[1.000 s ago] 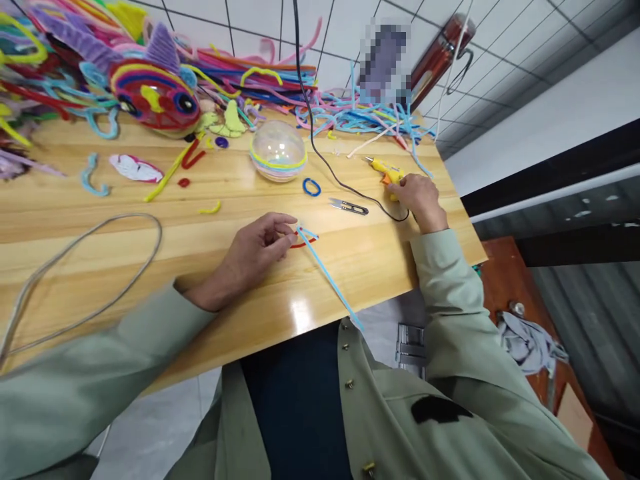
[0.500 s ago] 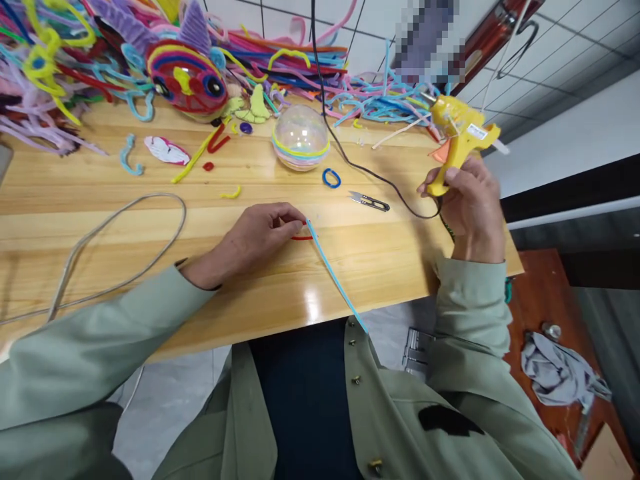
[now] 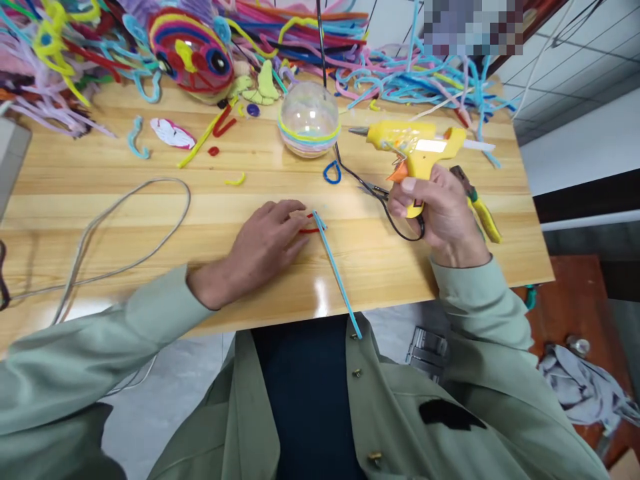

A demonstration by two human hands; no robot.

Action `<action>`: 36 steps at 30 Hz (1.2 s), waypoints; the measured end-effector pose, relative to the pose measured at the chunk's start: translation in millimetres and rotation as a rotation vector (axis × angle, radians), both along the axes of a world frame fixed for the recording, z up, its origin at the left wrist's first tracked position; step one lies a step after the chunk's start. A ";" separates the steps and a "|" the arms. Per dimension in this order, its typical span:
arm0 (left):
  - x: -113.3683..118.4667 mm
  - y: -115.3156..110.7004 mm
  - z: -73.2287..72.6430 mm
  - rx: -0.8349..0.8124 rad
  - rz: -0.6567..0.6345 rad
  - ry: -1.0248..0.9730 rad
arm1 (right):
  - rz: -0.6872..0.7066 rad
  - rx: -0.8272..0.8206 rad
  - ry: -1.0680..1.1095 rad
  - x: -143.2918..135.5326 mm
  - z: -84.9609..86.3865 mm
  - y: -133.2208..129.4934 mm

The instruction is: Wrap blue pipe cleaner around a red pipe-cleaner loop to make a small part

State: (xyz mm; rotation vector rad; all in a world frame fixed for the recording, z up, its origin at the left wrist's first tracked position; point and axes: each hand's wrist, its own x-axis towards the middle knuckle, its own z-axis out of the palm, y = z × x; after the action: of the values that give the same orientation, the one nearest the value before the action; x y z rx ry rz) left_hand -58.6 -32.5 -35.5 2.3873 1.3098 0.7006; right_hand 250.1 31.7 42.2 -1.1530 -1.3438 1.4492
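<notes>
My right hand (image 3: 443,217) is wrapped round the handle of a yellow glue gun (image 3: 395,135), its nozzle pointing left above the table. My left hand (image 3: 265,243) rests low over the wood, fingers closed on a small red pipe cleaner (image 3: 313,231), partly hidden under the fingertips. Across the red piece lies the end of a light blue pipe cleaner (image 3: 339,277), which runs toward me past the table edge. A clear plastic ball (image 3: 309,110) with yellow, blue and pink bands stands farther back. Near it is a blue pipe cleaner loop (image 3: 332,173).
Thread snips (image 3: 376,190) lie partly behind the gun's black cord (image 3: 357,175). Yellow-handled pliers (image 3: 483,213) sit right of my right hand. A grey cable (image 3: 83,233) loops on the left. Colourful pipe cleaners (image 3: 400,83) and a decorated red ball (image 3: 193,53) line the back.
My right hand has brought the glue gun left and lower, turning its nozzle to the left. The pliers have come into view. My left hand stays at the red pipe cleaner.
</notes>
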 end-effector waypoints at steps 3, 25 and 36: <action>10.5 4.6 -6.8 0.021 -0.066 0.045 | 0.004 -0.031 -0.015 -3.7 -4.7 0.1; 3.2 4.0 -11.5 0.144 -0.353 0.241 | 0.008 0.081 0.085 13.5 1.2 13.7; 31.5 52.6 63.6 -0.046 -0.081 0.297 | -0.186 0.146 0.088 47.6 -39.2 57.3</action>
State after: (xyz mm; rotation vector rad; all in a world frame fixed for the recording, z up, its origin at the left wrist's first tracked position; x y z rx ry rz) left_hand -27.1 20.1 28.1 2.5628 1.3130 0.2968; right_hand 297.8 89.0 2.9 -1.0767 -1.2261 1.2341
